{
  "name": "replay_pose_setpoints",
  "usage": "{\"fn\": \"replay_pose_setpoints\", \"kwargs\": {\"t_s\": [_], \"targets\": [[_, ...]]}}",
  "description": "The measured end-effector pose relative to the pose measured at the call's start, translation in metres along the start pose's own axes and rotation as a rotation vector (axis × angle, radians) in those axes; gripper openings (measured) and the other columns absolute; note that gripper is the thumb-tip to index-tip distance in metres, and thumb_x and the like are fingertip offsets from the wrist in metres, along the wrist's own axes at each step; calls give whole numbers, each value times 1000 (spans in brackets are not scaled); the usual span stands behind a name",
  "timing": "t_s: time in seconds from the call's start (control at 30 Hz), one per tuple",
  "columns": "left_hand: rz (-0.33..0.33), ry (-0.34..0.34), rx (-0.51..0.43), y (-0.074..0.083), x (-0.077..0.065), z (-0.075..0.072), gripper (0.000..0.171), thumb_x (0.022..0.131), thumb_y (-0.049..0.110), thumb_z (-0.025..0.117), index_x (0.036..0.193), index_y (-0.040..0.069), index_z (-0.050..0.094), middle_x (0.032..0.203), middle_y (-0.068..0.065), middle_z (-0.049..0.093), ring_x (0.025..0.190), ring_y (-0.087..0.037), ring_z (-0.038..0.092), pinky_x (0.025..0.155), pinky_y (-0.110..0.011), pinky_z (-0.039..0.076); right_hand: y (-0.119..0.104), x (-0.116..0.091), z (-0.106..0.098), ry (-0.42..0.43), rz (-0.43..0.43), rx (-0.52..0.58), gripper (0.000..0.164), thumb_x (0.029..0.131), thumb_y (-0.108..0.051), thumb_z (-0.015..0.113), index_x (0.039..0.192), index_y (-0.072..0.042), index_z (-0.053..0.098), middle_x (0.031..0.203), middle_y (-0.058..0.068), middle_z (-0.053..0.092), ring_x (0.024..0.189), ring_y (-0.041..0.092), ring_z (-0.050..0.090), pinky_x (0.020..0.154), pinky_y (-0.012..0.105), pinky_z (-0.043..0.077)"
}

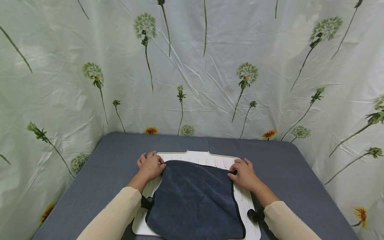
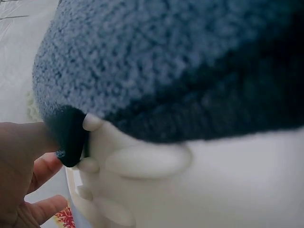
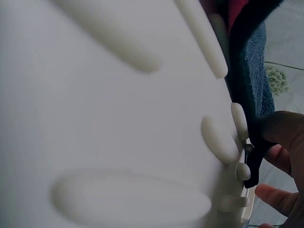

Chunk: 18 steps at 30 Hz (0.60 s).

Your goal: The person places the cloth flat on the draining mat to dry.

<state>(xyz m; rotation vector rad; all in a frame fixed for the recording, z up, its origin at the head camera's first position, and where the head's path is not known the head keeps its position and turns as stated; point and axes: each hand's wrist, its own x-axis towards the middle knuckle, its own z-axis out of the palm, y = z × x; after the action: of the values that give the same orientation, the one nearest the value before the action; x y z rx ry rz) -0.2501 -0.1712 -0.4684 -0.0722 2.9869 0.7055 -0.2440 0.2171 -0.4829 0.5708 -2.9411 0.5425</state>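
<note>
A dark blue towel-like cloth (image 1: 195, 200) with black edging lies spread over a white ridged board (image 1: 246, 204). My left hand (image 1: 150, 165) pinches the cloth's far left corner between thumb and fingers. At the far right corner, my right hand (image 1: 244, 173) grips the black edging the same way. In the left wrist view, the fuzzy cloth (image 2: 142, 61) arches above the board (image 2: 228, 180), its dark corner between thumb and finger. The right wrist view has the board's raised ridges (image 3: 228, 147) up close, with the pinched corner beside them.
Under the board is a table with a grey-blue cover (image 1: 270, 160). A pale curtain (image 1: 210, 100) printed with dandelions hangs behind it and along both sides. Black straps with camera mounts (image 1: 255, 215) sit at the wrists, close over the board's sides.
</note>
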Motion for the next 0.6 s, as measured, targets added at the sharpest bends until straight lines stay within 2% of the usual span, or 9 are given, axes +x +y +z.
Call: {"fn": "replay_pose_setpoints", "kwargs": {"t_s": [0.3, 0.47, 0.6], "targets": [[46, 40, -20, -2, 1, -1, 16, 98, 27, 68, 90, 14, 70, 161, -22, 37, 151, -55, 12, 118, -74, 8, 6, 8, -4, 79, 18, 29, 12, 89, -13, 77, 86, -12, 66, 120, 24, 67, 130, 43, 54, 118, 65, 22], [50, 58, -6, -2, 4, -1, 16, 99, 29, 67, 92, 15, 71, 162, -22, 36, 151, -55, 11, 118, -74, 8, 8, 14, -7, 77, 22, 31, 9, 91, -14, 76, 89, -12, 67, 129, 27, 63, 130, 44, 53, 118, 65, 22], [46, 59, 10, -2, 5, -1, 16, 99, 29, 66, 95, 15, 72, 162, -21, 35, 151, -55, 11, 118, -74, 8, 12, 21, -6, 75, 31, 33, 8, 91, -15, 75, 91, -12, 68, 128, 26, 65, 129, 43, 54, 118, 64, 23]]}}
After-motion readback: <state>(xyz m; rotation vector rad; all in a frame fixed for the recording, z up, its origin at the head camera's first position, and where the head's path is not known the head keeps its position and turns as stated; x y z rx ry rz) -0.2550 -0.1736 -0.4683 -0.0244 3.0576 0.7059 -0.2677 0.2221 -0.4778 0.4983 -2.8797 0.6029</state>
